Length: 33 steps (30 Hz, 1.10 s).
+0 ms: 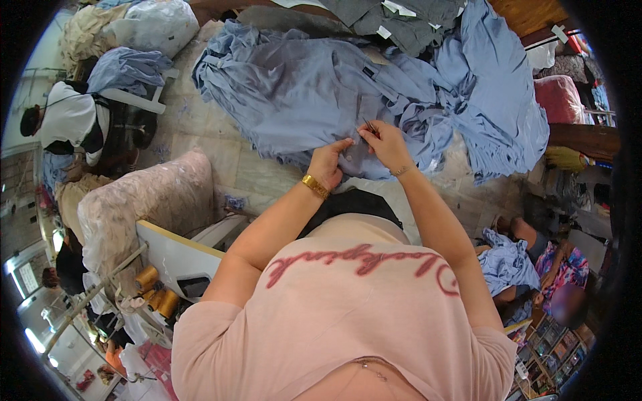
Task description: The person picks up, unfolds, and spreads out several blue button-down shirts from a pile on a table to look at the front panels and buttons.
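A light blue garment [294,100] lies spread in front of me, its lower edge reaching toward my lap. At that near edge, my left hand [328,164] pinches the blue cloth between thumb and fingers, and a gold watch circles its wrist. Just to the right, my right hand [384,144] is closed around small thread snips [368,124] with dark, thin blades pointing up and left over the cloth. The two hands are close together but apart. What lies under the curled fingers of my right hand is hidden.
More blue garments [495,87] are heaped at right, with dark grey cloth [401,23] behind. Left stand a plastic-wrapped bundle [147,194], a white sewing table [177,250] and thread cones [157,294]. People work at far left; another person sits at lower right with blue cloth [505,264].
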Available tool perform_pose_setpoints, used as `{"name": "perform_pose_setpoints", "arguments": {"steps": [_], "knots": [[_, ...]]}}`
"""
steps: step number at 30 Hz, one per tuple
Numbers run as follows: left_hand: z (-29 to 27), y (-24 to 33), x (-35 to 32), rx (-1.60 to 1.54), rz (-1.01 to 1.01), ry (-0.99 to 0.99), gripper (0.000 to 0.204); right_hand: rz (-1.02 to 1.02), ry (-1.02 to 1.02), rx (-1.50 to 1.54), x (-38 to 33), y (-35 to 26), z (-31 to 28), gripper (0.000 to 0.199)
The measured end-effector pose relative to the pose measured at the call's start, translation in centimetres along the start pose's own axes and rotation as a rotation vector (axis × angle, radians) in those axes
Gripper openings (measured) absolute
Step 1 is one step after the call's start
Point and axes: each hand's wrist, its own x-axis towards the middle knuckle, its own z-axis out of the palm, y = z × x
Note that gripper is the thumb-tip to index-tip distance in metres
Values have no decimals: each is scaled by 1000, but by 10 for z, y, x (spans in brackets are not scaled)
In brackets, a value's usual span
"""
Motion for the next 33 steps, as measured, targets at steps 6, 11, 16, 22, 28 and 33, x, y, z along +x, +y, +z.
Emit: {"name": "perform_pose_setpoints", "arguments": {"steps": [6,11,16,22,28,33], "knots": [[8,3,-3,-119,-68,-9,16,-103,59,-120,-5,-1,-1,16],[1,-4,3,-17,27,30,18,-354,52,-454,0,-8,-1,15],[6,-1,-13,123,45,140,23,-356,-17,-598,3,-4,7,13],[-5,-13,-5,105,142,116,26,-356,-90,-566,3,-2,7,13],[-1,-5,-12,61,131,69,23,-47,42,-188,0,-3,12,15],[-3,-3,-6,-29,55,8,21,60,117,181,-14,19,17,15]]}}
